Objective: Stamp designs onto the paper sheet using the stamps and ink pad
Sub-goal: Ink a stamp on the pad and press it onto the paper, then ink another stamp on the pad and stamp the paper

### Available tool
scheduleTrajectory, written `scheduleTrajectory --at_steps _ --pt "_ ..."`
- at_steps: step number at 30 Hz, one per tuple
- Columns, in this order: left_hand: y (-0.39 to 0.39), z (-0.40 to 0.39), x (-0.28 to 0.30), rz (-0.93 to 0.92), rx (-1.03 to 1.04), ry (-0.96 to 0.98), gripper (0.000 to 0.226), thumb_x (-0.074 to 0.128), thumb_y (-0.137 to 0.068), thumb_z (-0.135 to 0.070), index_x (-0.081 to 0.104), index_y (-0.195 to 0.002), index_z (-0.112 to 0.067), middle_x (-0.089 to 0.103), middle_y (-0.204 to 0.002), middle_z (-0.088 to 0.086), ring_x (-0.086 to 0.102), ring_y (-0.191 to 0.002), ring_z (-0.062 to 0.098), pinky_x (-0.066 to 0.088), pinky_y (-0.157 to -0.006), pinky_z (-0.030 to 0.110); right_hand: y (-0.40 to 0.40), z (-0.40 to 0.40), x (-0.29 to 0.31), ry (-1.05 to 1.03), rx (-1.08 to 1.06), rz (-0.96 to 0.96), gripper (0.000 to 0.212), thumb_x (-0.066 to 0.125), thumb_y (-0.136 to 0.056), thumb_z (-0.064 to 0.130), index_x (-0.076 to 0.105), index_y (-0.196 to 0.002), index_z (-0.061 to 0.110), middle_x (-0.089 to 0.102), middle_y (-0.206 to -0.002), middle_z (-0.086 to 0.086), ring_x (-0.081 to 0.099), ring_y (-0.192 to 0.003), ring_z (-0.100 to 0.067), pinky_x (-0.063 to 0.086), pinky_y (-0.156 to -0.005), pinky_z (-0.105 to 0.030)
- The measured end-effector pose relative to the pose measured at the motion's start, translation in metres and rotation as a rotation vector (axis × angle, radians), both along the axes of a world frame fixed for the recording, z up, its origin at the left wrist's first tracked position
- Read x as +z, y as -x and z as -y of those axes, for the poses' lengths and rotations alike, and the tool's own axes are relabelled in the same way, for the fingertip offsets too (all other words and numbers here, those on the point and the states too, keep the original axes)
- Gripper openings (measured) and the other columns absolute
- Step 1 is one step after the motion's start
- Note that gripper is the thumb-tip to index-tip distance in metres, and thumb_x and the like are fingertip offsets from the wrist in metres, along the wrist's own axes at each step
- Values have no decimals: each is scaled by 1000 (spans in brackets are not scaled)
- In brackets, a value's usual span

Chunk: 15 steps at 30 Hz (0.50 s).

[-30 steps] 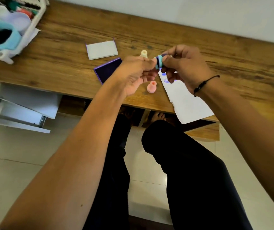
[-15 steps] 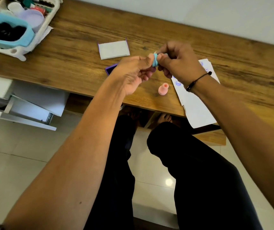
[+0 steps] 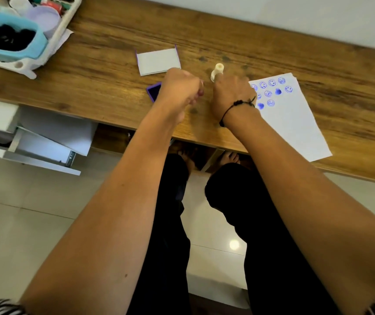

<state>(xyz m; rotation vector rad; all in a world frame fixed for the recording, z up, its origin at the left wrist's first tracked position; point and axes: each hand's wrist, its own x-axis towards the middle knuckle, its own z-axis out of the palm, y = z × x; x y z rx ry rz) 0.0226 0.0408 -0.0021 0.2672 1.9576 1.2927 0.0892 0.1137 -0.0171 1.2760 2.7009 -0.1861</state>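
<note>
A white paper sheet (image 3: 295, 123) lies at the right of the wooden desk (image 3: 104, 87), with several blue smiley prints and two solid blue blots near its top. A cream stamp (image 3: 217, 70) stands upright left of the sheet. My right hand (image 3: 232, 96), a black cord at its wrist, reaches it, and a fingertip curls against its base. My left hand (image 3: 179, 92) hovers with curled fingers over the purple ink pad (image 3: 153, 90), hiding most of it. What it holds is hidden. The blue and pink stamps are out of sight.
The ink pad's pale lid (image 3: 158, 61) lies behind my left hand. A white basket (image 3: 30, 67) with a light-blue tub and small items stands at the desk's far left. An open white drawer (image 3: 43, 144) juts out below the desk's left edge.
My hands, which together held a blue stamp above the desk, have parted and dropped to the desk. The right hand now reaches the cream stamp. The printed sheet is uncovered.
</note>
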Motion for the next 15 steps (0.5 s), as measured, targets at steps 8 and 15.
scheduleTrajectory --at_steps 8,15 --pt "-1 3 1 24 -23 41 21 49 -80 6 59 -65 -6 54 -64 8 45 -54 13 38 -50 20 -33 11 0 64 -89 80 35 49 -92 22 51 -123 6 57 -124 -17 53 -115 -37 43 -80 -35" --pt "-6 8 7 123 -115 63 18 52 -87 1 60 -73 -7 58 -70 9 50 -58 13 44 -54 19 -41 9 -1 389 -187 -378 26 52 -87 21 63 -103 4 66 -91 -17 63 -79 -23 38 -60 -25"
